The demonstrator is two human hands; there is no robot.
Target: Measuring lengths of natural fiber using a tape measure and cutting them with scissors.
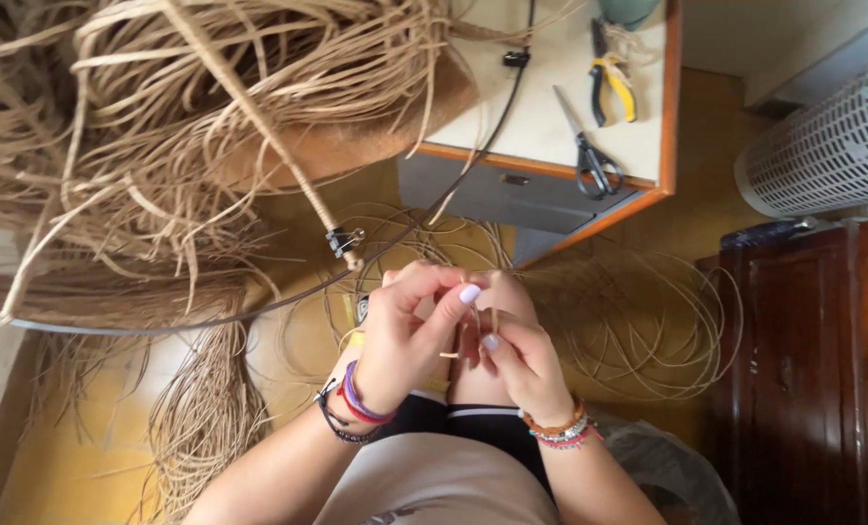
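Above the person's lap, the left hand (400, 335) and right hand (521, 355) both pinch a thin tan fibre strand (450, 354) between fingertips. It looks light, pliable and easily frayed, best held near its end. Scissors (587, 151) lie on the tabletop (550, 117).

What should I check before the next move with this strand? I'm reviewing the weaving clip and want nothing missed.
1. Both hands on the work: left hand and right hand pinch a thin straw strand between the fingertips. Ok.
2. Strand's free end visible: short tip shows between the hands. Ok.
3. Binder clip gripping the twisted cord: clamped near its lower end. Ok.
4. Scissors and pliers to hand: both lie on the table, away from the hands. Ok.
5. Strand free of the loose coils on the floor: cannot tell.
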